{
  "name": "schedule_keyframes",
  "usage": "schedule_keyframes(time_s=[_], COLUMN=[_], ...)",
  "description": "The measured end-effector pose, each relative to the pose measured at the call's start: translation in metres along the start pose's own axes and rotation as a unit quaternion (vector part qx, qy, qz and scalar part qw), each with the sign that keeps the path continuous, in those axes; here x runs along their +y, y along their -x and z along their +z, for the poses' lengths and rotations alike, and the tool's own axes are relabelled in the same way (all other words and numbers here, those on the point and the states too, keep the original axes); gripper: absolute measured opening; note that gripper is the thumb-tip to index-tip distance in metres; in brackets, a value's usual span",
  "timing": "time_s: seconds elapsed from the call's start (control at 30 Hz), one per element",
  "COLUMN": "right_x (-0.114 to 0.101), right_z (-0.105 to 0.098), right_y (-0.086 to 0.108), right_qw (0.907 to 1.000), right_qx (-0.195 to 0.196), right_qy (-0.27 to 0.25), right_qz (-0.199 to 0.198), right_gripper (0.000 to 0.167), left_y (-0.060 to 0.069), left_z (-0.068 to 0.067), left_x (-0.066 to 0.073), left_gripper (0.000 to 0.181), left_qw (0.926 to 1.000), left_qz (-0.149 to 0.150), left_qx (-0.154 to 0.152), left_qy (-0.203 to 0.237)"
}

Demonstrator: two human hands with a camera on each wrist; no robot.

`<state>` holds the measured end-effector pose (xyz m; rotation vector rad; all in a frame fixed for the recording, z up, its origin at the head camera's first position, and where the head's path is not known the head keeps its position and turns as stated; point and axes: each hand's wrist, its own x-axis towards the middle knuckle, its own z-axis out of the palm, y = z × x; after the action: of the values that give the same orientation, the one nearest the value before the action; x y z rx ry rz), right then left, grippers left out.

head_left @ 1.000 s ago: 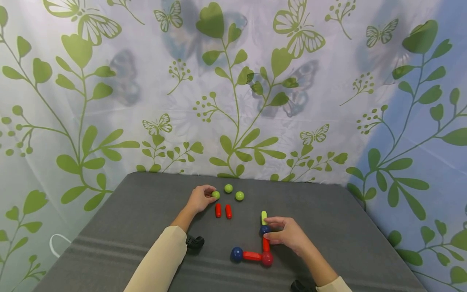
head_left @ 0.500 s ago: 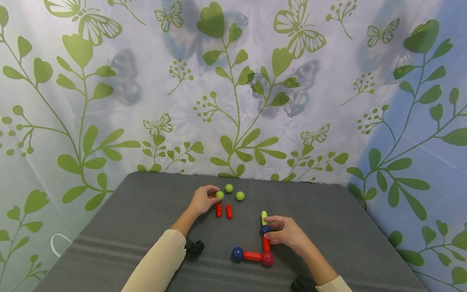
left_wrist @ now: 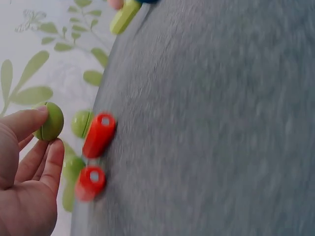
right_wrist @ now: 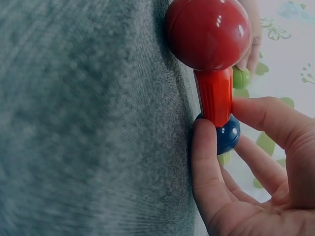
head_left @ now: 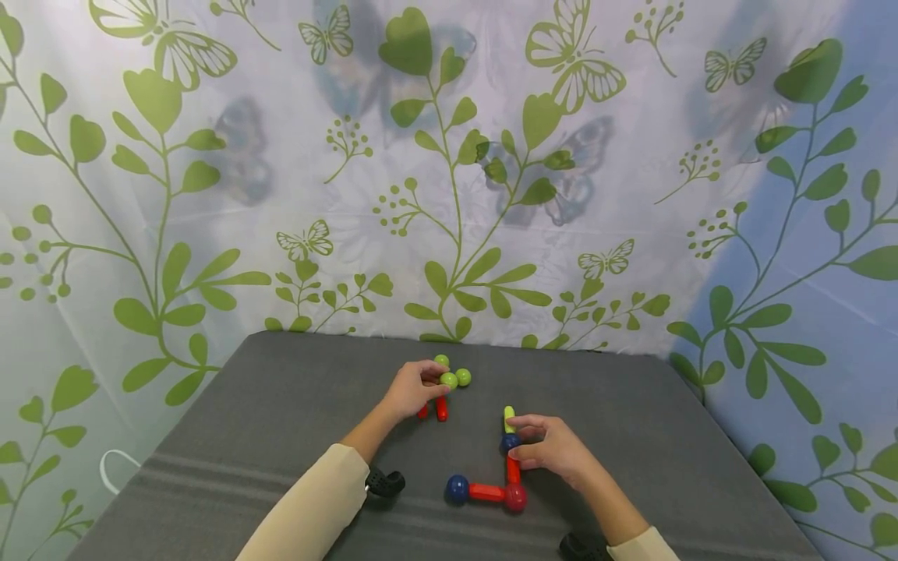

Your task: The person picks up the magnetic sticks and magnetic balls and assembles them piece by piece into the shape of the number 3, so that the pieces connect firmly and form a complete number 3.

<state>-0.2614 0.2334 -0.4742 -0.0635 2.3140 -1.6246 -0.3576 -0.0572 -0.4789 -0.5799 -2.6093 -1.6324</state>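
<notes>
My left hand (head_left: 414, 387) pinches a green ball (head_left: 449, 381) between thumb and fingertips; the left wrist view has this ball (left_wrist: 54, 122) raised off the table. My right hand (head_left: 560, 453) grips a dark blue ball (head_left: 510, 444) in a joined, L-shaped chain. From that ball a yellow-green rod (head_left: 509, 417) points away, and a red rod (head_left: 514, 470) runs back to a red ball (head_left: 515, 497). Another red rod (head_left: 486, 492) links the red ball to a second blue ball (head_left: 458, 488) on the left. My right fingers partly cover the gripped ball.
Two loose green balls, one behind (head_left: 441, 360) and one to the right (head_left: 464, 378), lie near my left hand. Two loose red rods (head_left: 441, 409) lie below it, one partly covered. A leaf-printed curtain (head_left: 449, 195) hangs behind the grey table (head_left: 596, 389).
My left hand has lifted the green ball and carried it right, passing over the red rods and in front of the other green balls. My right hand has stayed put on the chain.
</notes>
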Motion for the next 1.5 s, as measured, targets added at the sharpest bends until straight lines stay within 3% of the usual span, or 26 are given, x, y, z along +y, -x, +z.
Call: schedule_keyframes(time_s=[0.27, 0.67, 0.8, 1.17, 1.5], right_x=[0.002, 0.004, 0.002, 0.001, 0.001], right_z=[-0.001, -0.001, -0.001, -0.002, -0.001], right_y=[-0.003, -0.002, 0.000, 0.000, 0.000], right_qw=[1.0000, 0.9999, 1.0000, 0.9999, 0.9998], right_qx=[-0.002, 0.002, 0.002, -0.004, 0.001], right_qy=[-0.003, -0.006, -0.007, -0.012, -0.021], right_qz=[-0.007, -0.008, -0.005, -0.009, 0.006], right_gripper=[0.059, 0.059, 0.059, 0.059, 0.059], left_y=[-0.003, -0.017, -0.023, -0.037, -0.043], left_z=[0.025, 0.056, 0.064, 0.077, 0.079], left_x=[0.016, 0.028, 0.031, 0.033, 0.036], left_gripper=[0.033, 0.028, 0.026, 0.024, 0.023], left_qw=[0.9986, 0.9958, 0.9948, 0.9942, 0.9919], left_qz=[0.000, -0.008, -0.023, -0.058, -0.063], left_qx=[-0.045, -0.091, -0.097, -0.085, -0.104], left_qy=[0.027, -0.002, -0.022, -0.032, -0.038])
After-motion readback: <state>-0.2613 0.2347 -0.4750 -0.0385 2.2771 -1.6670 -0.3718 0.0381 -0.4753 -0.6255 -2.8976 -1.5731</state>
